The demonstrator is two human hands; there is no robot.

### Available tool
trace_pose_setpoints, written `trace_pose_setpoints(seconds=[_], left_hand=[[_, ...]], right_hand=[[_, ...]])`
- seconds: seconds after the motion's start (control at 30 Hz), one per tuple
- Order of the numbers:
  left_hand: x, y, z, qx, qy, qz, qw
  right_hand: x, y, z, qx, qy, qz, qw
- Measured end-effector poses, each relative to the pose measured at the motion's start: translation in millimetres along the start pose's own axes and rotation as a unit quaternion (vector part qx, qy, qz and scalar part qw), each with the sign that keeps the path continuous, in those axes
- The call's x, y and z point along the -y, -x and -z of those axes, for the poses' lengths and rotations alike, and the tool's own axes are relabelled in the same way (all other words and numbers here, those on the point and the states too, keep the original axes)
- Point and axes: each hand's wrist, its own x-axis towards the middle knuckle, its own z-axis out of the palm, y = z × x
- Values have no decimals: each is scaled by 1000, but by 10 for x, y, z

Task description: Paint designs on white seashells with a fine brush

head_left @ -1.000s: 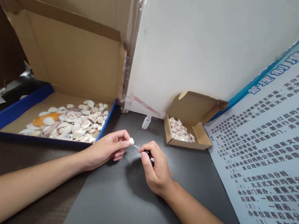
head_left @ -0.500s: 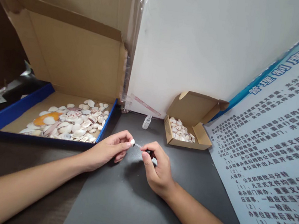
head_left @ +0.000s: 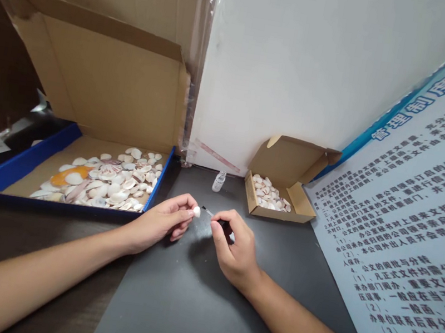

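Observation:
Between thumb and fingers, my left hand [head_left: 170, 217] pinches a small white seashell [head_left: 197, 211]. My right hand [head_left: 234, 250] is closed around the dark cap of a small brush [head_left: 207, 211], whose thin stem and black tip point left at the shell. A narrow gap separates the brush tip from the shell. Behind the hands, a little glass bottle [head_left: 219, 182] with a pale label stands uncapped on the grey mat [head_left: 167, 304].
At the left, an open blue-edged cardboard box [head_left: 22, 174] holds many shells [head_left: 119, 178]. A smaller open carton [head_left: 282, 214] with white shells sits back right. A white panel [head_left: 306, 61] rises behind, and a printed poster [head_left: 408, 218] leans on the right.
The brush tip has come away from the shell, rising slightly and moving right. The shell has been turned a little in my left hand, which otherwise stays in place.

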Motion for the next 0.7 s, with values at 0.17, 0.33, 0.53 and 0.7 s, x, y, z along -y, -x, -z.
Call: trace_pose_setpoints(seconds=[0.17, 0.33, 0.53, 0.7], left_hand=[[-31, 2, -10, 1, 12, 9, 1000], [-25, 8, -11, 2, 22, 14, 1000], [-7, 1, 8, 6, 29, 20, 999], [-22, -3, 9, 10, 55, 30, 998]], right_hand=[[-3, 13, 0, 18, -16, 18, 1000], [-17, 17, 0, 6, -16, 10, 1000], [-10, 8, 7, 27, -22, 21, 999], [-11, 5, 7, 4, -24, 17, 1000]])
